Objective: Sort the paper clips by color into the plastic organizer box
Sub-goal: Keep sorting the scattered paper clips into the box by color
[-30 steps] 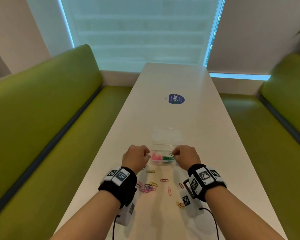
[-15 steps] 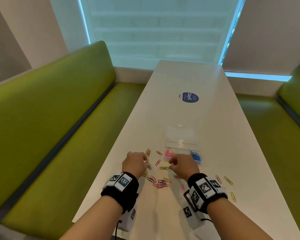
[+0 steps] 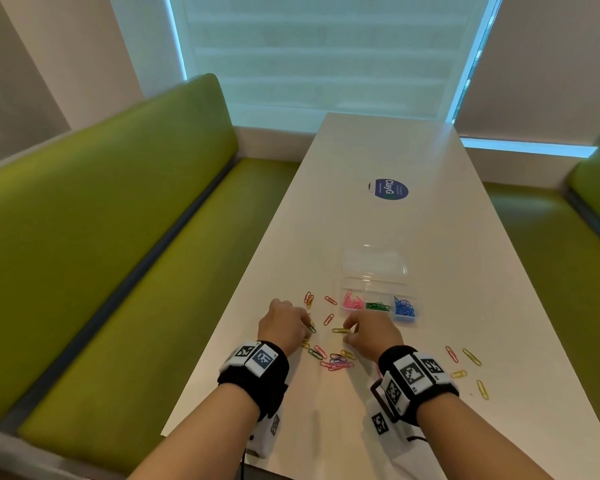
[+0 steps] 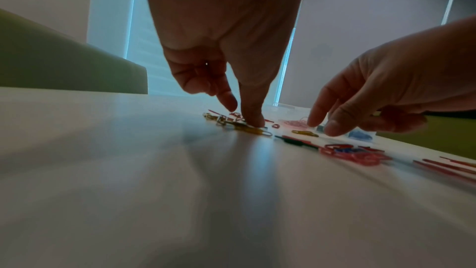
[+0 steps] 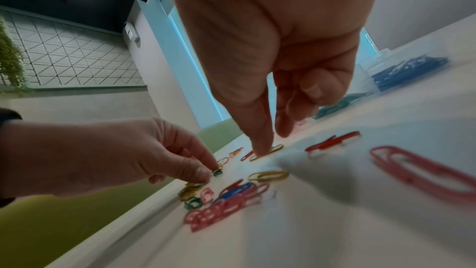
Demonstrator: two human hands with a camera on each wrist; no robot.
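While my right hand (image 3: 371,332) sets its thumb tip on the yellow clip (image 3: 340,330), fingers not yet closed, the plastic organizer box (image 3: 378,285) lies just beyond it. Clip's long axis runs crosswise before the box. Left hand (image 3: 284,325) pinches a green clip (image 5: 217,172), further from the box.

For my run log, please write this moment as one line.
left hand: pinching green clip | right hand: fingertip on yellow clip | organizer box: open; pink, green, blue sorted
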